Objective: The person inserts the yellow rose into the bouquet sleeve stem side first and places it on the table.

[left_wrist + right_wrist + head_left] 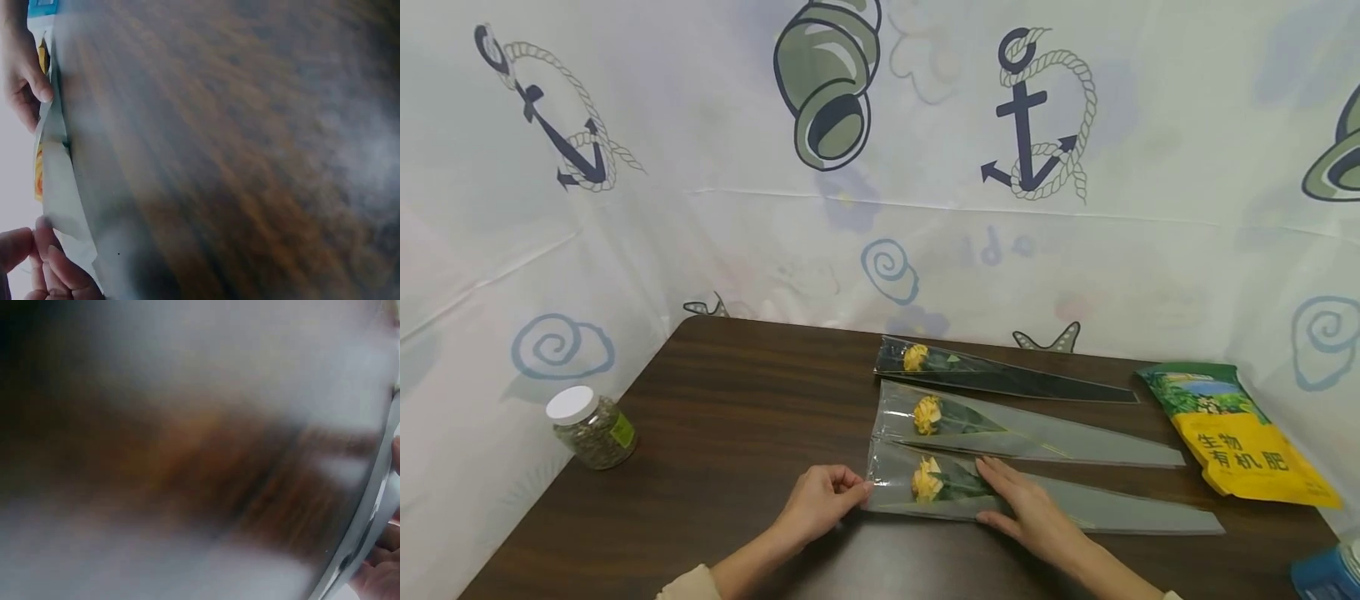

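Observation:
Three yellow flowers with green leaves lie in long tapering sleeves on the dark table, their wide ends to the left. Nearest in the head view is one wrapped flower [927,481]. My left hand [824,498] pinches the wide left end of its sleeve [891,477] between thumb and fingers. Across the same sleeve, just right of the bloom, my right hand [1030,510] rests with fingers extended and the thumb by the near edge. The middle wrapped flower [927,415] lies right behind, and the far wrapped flower [916,358] has a darker-looking sleeve.
At the table's left edge stands a white-lidded jar [593,427] of greenish bits. A yellow and green bag [1240,433] lies at the right, close to the sleeves' narrow tips. A blue container [1328,573] shows at the lower right corner. Patterned curtain [925,200] surrounds the table.

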`<state>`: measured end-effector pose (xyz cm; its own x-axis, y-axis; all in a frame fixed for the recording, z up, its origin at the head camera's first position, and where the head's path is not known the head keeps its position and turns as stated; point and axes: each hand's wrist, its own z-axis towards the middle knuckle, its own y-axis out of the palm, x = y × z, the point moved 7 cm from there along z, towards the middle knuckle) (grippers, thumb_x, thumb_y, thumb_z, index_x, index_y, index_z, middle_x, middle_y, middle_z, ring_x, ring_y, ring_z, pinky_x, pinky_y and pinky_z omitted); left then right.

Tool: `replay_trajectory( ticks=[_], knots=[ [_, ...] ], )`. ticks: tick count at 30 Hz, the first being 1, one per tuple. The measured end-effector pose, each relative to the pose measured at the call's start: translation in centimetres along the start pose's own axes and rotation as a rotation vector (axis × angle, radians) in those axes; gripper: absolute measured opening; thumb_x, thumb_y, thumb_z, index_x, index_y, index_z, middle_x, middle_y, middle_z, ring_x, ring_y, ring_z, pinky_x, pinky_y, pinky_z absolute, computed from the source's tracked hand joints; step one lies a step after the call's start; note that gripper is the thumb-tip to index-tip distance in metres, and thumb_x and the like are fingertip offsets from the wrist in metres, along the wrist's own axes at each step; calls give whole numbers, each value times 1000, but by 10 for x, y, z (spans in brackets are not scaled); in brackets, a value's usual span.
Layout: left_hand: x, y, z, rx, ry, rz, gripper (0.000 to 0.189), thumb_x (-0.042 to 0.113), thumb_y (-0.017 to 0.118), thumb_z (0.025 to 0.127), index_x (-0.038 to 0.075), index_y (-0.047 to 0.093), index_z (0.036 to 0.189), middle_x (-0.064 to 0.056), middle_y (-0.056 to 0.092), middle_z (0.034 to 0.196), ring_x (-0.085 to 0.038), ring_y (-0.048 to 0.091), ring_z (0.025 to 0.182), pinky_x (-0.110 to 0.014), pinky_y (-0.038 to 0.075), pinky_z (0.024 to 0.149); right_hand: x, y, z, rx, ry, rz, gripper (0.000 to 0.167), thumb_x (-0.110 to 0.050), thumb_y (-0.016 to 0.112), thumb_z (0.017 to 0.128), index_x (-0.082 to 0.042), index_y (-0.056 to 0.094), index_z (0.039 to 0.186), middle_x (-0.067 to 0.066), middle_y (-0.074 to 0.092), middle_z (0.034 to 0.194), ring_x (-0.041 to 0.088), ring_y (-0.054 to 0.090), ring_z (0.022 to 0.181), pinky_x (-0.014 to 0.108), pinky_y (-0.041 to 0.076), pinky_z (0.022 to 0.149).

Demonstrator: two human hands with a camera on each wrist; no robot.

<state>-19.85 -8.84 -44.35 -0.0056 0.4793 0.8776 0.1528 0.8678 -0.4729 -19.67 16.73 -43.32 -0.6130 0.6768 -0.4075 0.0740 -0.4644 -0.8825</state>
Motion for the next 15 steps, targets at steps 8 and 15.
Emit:
replay_trajectory(
  ticks=[8, 15],
  knots=[
    [-3, -2, -1, -28, 6, 267, 18, 28, 67, 76, 20, 62, 61, 11, 54, 52, -5, 43, 48, -25, 32, 44, 0, 7, -5, -90, 49, 24, 65, -31, 67, 85, 8, 46, 133, 27, 44, 138, 43, 41, 126, 51, 46, 90],
    [1, -4, 2, -111, 69, 359, 15, 29, 68, 76, 22, 64, 62, 14, 57, 55, -4, 44, 49, -25, 33, 44, 2, 9, -7, -156, 87, 91, 74, -35, 67, 85, 10, 39, 137, 31, 37, 142, 47, 34, 130, 55, 41, 93]
  ],
)
